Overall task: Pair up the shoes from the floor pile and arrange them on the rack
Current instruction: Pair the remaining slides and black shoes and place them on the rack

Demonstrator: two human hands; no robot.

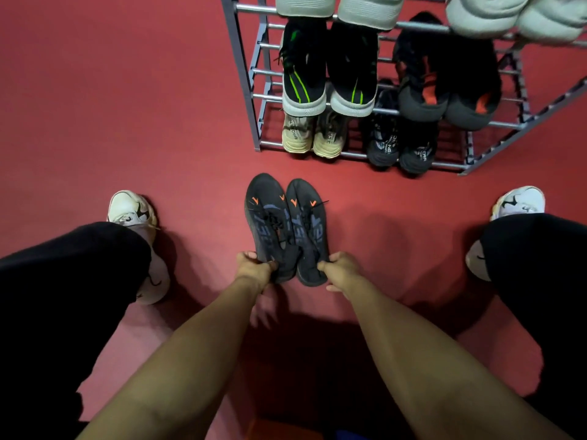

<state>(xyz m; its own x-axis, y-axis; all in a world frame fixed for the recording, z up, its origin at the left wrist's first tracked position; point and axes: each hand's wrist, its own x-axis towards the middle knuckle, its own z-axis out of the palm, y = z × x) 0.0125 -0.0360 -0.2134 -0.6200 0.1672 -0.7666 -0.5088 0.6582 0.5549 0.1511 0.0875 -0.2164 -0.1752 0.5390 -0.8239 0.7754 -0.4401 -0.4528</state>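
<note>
Your left hand (255, 268) is clamped on the heel of the left dark shoe (266, 223), your right hand (341, 271) on the heel of the right shoe (309, 230); the 2 sit side by side, touching, toes toward the rack (244, 81). Whether they rest on the floor (95, 106) or hang just above it, you cannot tell. Keep both heels level and pressed together so the pair travels as 1. The near rows hold 4 pairs already, so judge a free stretch of bar before you lift, probably to the right. Slide toes in first, clear of the black pair (398, 150) on the bottom row.
</note>
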